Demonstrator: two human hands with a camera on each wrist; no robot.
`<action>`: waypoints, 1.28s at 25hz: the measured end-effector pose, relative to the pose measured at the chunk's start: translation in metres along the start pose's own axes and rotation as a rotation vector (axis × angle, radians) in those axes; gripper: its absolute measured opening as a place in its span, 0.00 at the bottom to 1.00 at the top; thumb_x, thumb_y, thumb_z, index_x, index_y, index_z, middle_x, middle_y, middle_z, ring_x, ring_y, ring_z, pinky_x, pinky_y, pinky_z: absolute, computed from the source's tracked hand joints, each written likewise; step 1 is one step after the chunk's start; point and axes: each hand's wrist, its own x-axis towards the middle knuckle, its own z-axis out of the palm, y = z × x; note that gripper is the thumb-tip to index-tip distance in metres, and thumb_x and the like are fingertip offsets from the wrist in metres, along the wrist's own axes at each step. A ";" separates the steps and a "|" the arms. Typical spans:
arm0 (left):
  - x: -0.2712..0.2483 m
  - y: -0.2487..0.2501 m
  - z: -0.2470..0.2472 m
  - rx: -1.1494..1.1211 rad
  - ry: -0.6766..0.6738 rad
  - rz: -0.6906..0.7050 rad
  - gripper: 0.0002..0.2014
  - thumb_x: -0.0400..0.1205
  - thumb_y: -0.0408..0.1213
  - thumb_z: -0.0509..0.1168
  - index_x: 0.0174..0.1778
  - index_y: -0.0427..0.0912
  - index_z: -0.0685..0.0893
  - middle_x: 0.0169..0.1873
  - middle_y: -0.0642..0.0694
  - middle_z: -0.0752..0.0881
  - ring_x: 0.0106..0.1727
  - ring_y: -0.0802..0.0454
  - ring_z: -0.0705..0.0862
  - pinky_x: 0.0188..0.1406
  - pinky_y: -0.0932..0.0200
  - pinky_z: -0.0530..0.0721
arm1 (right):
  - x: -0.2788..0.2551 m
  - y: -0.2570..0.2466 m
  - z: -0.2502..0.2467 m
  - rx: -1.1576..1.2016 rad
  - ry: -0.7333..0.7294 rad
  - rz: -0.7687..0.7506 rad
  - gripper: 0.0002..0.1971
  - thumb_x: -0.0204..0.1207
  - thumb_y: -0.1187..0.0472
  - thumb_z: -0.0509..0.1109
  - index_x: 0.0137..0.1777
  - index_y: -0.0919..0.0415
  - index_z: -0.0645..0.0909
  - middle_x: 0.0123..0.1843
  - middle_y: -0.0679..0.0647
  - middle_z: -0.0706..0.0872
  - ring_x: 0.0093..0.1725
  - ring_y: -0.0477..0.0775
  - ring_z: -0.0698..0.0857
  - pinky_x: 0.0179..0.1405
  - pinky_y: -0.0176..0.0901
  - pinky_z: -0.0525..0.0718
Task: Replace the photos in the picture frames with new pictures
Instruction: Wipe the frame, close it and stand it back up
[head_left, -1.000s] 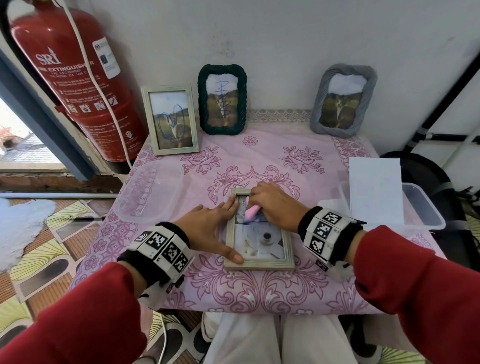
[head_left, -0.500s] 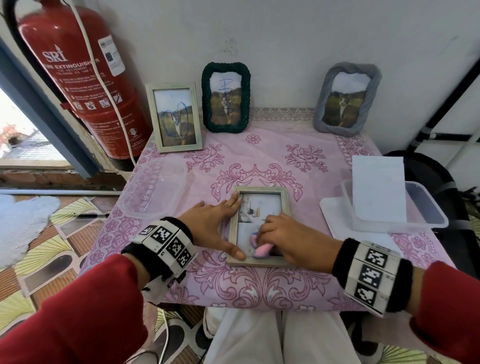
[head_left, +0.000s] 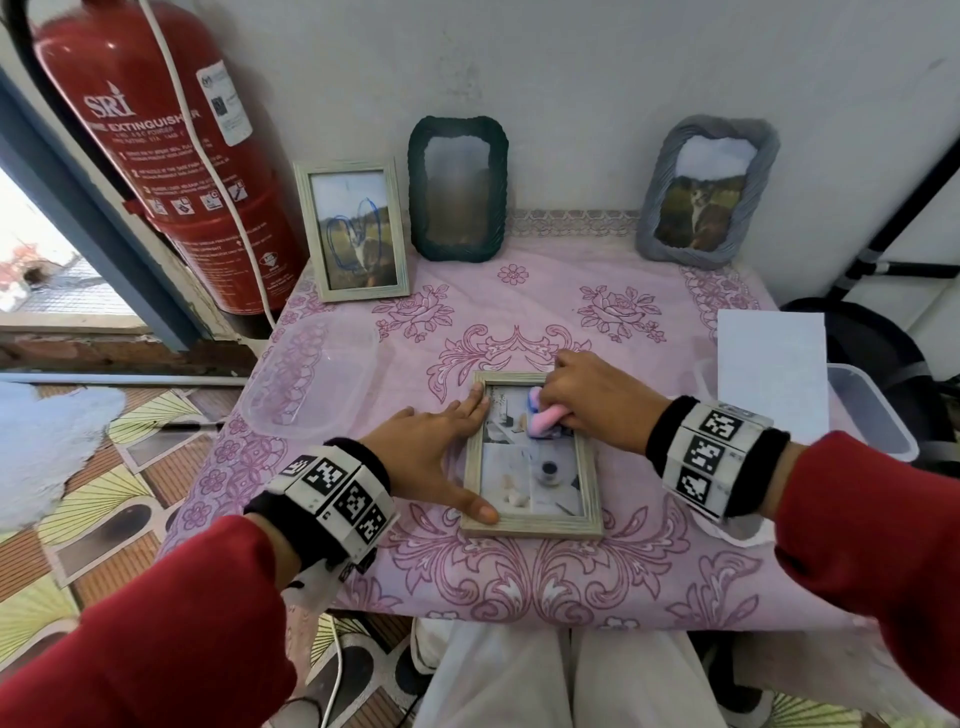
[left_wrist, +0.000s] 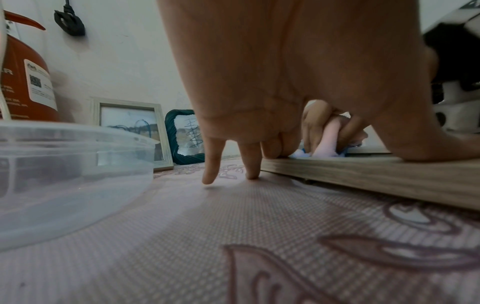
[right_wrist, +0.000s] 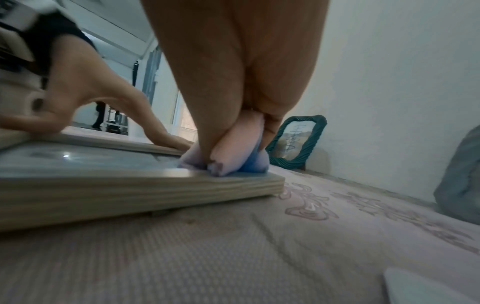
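A light wooden picture frame (head_left: 530, 524) lies flat on the pink tablecloth, its glass showing a pale photo. My left hand (head_left: 434, 457) rests spread along the frame's left edge (left_wrist: 363, 174), thumb on the near corner, fingers straight. My right hand (head_left: 587, 400) grips a pink and blue cloth (head_left: 543, 415) and presses it on the glass at the frame's far right corner (right_wrist: 233, 162). Three frames lean on the wall: a wooden one (head_left: 353, 228) with blue scribble, a dark green one (head_left: 457, 187), a grey one (head_left: 706, 192).
A clear plastic tub (head_left: 311, 379) sits left of the flat frame. Another clear tub (head_left: 872, 415) with white sheets (head_left: 769, 374) stands at the right edge. A red fire extinguisher (head_left: 156, 135) stands beside the table's left back corner. The wall runs close behind.
My right hand slid the cloth from the far end of the glass to the near end, then back up to the far right corner. The left hand stayed on the frame's left edge.
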 end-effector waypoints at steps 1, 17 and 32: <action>0.000 0.000 0.000 -0.006 0.000 -0.002 0.60 0.63 0.73 0.66 0.82 0.52 0.39 0.81 0.58 0.37 0.80 0.54 0.61 0.77 0.55 0.58 | 0.005 0.002 0.001 0.031 0.002 -0.002 0.06 0.69 0.66 0.63 0.39 0.60 0.81 0.42 0.54 0.87 0.45 0.54 0.71 0.50 0.49 0.73; -0.002 0.005 -0.006 -0.016 -0.058 -0.060 0.61 0.62 0.73 0.67 0.82 0.54 0.39 0.80 0.62 0.36 0.81 0.55 0.58 0.79 0.48 0.62 | -0.052 -0.047 0.016 0.176 0.013 -0.209 0.10 0.78 0.60 0.60 0.52 0.52 0.82 0.56 0.46 0.84 0.54 0.50 0.74 0.57 0.46 0.71; 0.000 0.003 -0.004 -0.055 -0.054 -0.067 0.61 0.61 0.73 0.68 0.82 0.55 0.41 0.81 0.62 0.37 0.80 0.55 0.61 0.78 0.52 0.63 | -0.003 -0.024 0.017 0.044 0.102 0.000 0.05 0.76 0.60 0.60 0.41 0.51 0.77 0.52 0.46 0.82 0.56 0.52 0.74 0.53 0.43 0.60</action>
